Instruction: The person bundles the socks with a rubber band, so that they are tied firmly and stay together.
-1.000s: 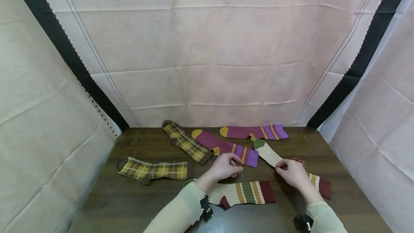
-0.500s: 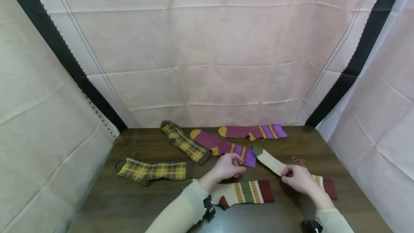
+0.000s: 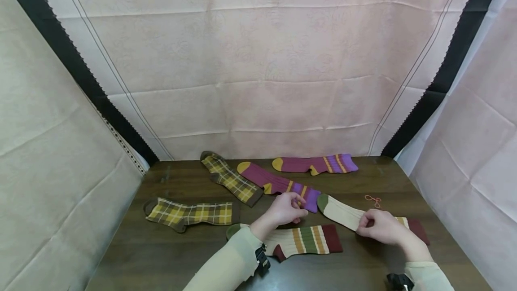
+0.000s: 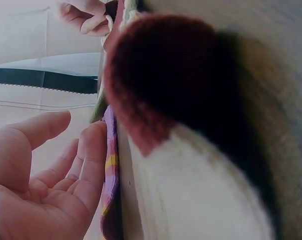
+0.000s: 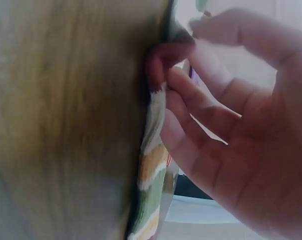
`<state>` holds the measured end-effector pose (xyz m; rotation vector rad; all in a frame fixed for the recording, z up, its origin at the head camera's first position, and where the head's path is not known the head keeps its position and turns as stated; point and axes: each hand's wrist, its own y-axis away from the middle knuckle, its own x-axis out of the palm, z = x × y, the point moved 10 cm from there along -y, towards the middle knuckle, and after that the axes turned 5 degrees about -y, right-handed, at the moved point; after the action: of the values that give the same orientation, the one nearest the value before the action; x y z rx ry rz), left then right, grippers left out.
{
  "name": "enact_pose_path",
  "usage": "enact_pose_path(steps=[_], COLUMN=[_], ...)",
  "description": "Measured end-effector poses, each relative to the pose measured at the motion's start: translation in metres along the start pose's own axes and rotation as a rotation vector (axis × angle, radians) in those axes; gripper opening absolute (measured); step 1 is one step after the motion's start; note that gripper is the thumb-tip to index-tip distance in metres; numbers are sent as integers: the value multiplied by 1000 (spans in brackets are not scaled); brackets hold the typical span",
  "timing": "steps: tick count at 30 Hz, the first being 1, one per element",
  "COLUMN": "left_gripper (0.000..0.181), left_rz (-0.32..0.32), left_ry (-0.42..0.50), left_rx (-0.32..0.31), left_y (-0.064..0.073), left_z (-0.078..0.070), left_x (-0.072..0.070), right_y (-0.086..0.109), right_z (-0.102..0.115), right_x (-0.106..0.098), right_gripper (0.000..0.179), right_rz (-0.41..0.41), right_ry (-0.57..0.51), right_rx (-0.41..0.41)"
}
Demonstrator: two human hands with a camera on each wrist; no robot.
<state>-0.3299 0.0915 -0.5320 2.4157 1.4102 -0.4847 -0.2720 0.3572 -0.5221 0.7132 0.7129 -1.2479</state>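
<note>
My right hand [image 3: 379,228] pinches a cream sock [image 3: 341,212] with green toe, striped leg and maroon cuff, lying slantwise at the table's right. In the right wrist view, thumb and index finger meet close by its maroon heel [image 5: 161,62], while the other fingers lie along the leg. Relaxed, with thumb apart, my left hand [image 3: 284,210] is at the purple cuff of a plum sock [image 3: 262,176] with yellow toe and heel. Below the left hand lies a matching cream sock [image 3: 308,239], partly covered by the left forearm; its maroon heel [image 4: 151,75] looms large in the left wrist view.
Another plum sock [image 3: 300,165] lies along the back edge of the wooden table [image 3: 173,255]. To the left are two yellow plaid socks, one slanted [image 3: 232,176] and one level [image 3: 194,212]. A thin red tie [image 3: 373,200] sits near the right sock. White cloth walls [image 3: 258,80] enclose the table.
My right hand has drawn the cream sock towards the front right, and its green toe has come away from the plum sock at the back. The left hand has barely shifted.
</note>
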Motion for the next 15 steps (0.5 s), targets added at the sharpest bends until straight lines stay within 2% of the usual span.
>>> enact_pose_path(steps=[2, 6, 9, 15], left_gripper=[26, 24, 23, 23], left_rz=[-2, -8, -7, -14], left_ry=[1, 4, 3, 1], left_rx=[-4, -15, -19, -33], left_y=[0, 1, 0, -1], left_z=[0, 0, 2, 6], left_x=[0, 0, 1, 3], right_y=[-1, -6, -9, -9], right_z=[-1, 2, 4, 9], right_x=[-1, 3, 8, 15], right_gripper=[18, 35, 46, 49], right_rz=[-23, -56, -38, 17], right_ry=[-18, -34, -41, -117], right_rx=[11, -3, -11, -27])
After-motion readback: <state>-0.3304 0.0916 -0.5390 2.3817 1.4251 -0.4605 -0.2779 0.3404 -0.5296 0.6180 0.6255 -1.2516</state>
